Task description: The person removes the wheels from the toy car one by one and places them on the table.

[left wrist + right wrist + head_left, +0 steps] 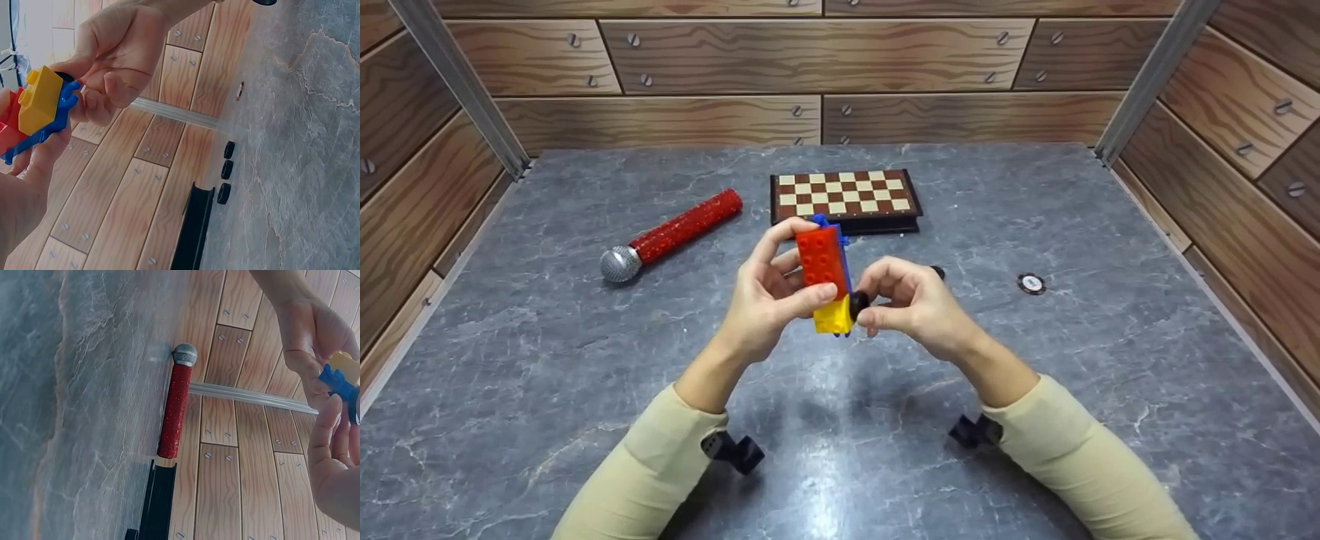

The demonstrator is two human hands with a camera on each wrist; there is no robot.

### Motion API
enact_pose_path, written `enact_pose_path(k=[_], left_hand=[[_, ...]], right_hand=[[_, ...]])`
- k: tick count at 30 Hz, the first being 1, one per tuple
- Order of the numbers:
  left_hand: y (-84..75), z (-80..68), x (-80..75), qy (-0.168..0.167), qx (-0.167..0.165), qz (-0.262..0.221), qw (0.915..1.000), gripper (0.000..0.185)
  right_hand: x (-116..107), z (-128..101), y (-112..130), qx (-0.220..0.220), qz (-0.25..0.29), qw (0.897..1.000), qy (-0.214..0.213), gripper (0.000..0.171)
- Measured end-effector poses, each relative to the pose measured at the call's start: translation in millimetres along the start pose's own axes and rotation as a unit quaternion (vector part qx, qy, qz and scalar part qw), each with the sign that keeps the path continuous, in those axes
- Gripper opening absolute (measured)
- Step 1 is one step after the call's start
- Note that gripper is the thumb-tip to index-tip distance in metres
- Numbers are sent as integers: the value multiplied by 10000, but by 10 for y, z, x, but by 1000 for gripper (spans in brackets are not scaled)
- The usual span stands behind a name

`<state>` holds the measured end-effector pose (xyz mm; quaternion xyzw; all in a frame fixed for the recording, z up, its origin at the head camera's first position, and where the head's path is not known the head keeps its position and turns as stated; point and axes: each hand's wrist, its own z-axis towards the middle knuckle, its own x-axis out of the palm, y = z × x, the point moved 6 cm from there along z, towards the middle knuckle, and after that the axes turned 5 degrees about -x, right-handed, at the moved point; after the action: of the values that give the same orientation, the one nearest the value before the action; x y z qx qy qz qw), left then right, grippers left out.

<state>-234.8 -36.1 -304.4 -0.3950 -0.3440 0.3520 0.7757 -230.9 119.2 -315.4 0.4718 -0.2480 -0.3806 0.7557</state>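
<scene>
My left hand (765,300) grips a toy vehicle built of bricks, with a red brick (819,259), a yellow sloped brick (42,101) and a blue base (42,138). The thumb lies across the lower part of the red brick. Beside the yellow end, my right hand (919,304) pinches a small black wheel (859,304) between thumb and fingers. The wheel is up against the toy's side; whether it sits on an axle I cannot tell. In the left wrist view, several more black wheels (226,169) stand in a row on the table, mostly hidden behind my right hand in the head view.
A chessboard box (846,196) lies at the back middle of the grey table (547,375). Left of it is a red glittery microphone (682,231) with a silver head. On the right rests a poker chip (1032,283). Wood-patterned walls (817,56) enclose the back and sides.
</scene>
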Motion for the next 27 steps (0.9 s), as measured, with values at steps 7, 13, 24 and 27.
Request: enact_pose_path(k=[7, 13, 24, 27], left_hand=[[14, -5, 5, 29, -73, -64, 9999, 56], [37, -7, 10, 34, -106, -108, 9999, 55], [52, 0, 15, 55, -144, -84, 9998, 54], [42, -7, 19, 67, -168, -111, 9998, 54]], right_hand=[[3, -4, -34, -19, 227, 9997, 76, 22], [17, 7, -40, -8, 276, 9992, 297, 16], [-2, 16, -40, 79, 88, 9993, 355, 15], [7, 17, -37, 112, 86, 9992, 362, 20]])
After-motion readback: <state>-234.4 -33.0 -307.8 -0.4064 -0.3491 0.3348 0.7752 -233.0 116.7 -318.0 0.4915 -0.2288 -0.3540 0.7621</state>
